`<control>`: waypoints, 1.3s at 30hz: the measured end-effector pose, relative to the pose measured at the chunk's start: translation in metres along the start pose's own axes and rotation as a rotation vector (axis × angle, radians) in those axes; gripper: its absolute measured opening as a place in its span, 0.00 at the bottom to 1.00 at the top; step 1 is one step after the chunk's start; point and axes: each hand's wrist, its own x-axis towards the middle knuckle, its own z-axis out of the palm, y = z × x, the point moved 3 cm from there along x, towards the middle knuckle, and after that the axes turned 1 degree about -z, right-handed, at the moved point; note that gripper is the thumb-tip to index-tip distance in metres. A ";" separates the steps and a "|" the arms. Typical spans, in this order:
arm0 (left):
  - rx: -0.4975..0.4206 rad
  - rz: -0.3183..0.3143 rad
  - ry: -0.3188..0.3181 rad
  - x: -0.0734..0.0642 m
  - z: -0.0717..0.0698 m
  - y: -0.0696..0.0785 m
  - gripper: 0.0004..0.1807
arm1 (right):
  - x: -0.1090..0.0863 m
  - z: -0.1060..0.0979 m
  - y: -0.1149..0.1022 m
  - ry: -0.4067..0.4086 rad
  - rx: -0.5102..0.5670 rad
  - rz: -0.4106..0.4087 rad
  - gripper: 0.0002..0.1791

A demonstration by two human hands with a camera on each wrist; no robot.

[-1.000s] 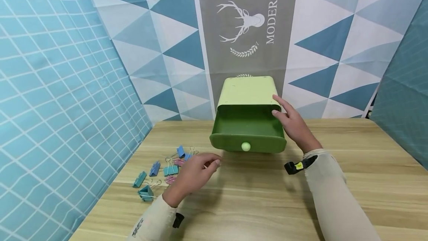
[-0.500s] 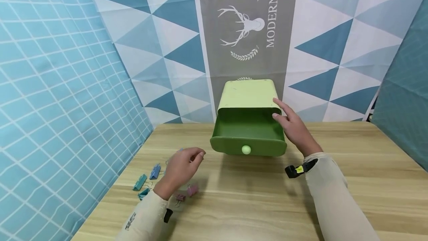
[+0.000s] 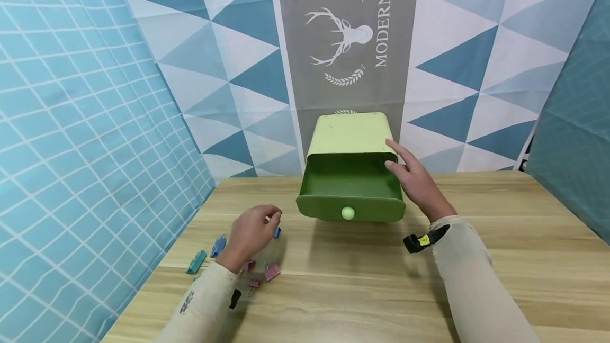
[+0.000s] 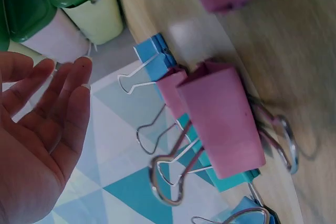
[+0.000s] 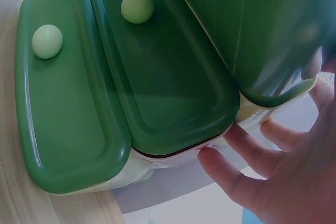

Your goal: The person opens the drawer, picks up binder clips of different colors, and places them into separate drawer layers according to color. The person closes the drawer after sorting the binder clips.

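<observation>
My left hand (image 3: pixel 252 232) is low over the left side of the table, among binder clips, fingers loosely bent. The left wrist view shows nothing between its fingertips; a large pink binder clip (image 4: pixel 223 121) and a blue binder clip (image 4: pixel 155 59) lie apart from them. In the head view a small blue binder clip (image 3: pixel 277 232) shows just beside the thumb. My right hand (image 3: pixel 421 187) rests against the right side of the pale green drawer cabinet (image 3: pixel 352 134), fingers fairly straight, thumb at its front edge. The top drawer (image 3: pixel 350 208) is pulled out, bare inside.
Two lower drawers, a middle drawer (image 5: pixel 173 77) and a bottom drawer (image 5: pixel 71 114), are pushed in. A teal binder clip (image 3: pixel 196 262), another blue clip (image 3: pixel 218 246) and several pink clips (image 3: pixel 271 271) lie at left. A patterned cloth (image 3: pixel 343 41) hangs behind the table.
My left hand has moved left, away from the drawer front and over the clips. Pink clips now lie nearer me, spread apart. The right hand and the pulled-out drawer stay as they were.
</observation>
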 end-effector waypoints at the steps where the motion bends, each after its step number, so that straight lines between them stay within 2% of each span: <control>1: 0.006 -0.010 -0.002 0.001 0.000 -0.001 0.11 | 0.000 0.000 0.000 0.001 -0.002 0.001 0.32; 7: 0.037 -0.071 -0.020 0.006 0.003 -0.012 0.12 | 0.001 -0.001 0.001 0.001 -0.012 -0.010 0.33; 14: 0.042 -0.106 -0.034 0.009 0.010 -0.022 0.13 | 0.000 -0.002 0.000 0.003 -0.001 -0.012 0.32; 22: 0.097 -0.166 -0.145 0.010 0.020 -0.030 0.20 | 0.000 -0.002 0.003 0.003 0.003 -0.005 0.31; 28: 0.105 -0.179 -0.200 0.010 0.023 -0.032 0.22 | 0.002 -0.002 0.004 0.006 0.000 -0.014 0.31; 39: 0.118 -0.159 -0.205 0.009 0.028 -0.034 0.21 | 0.001 -0.002 0.002 0.004 -0.007 -0.007 0.32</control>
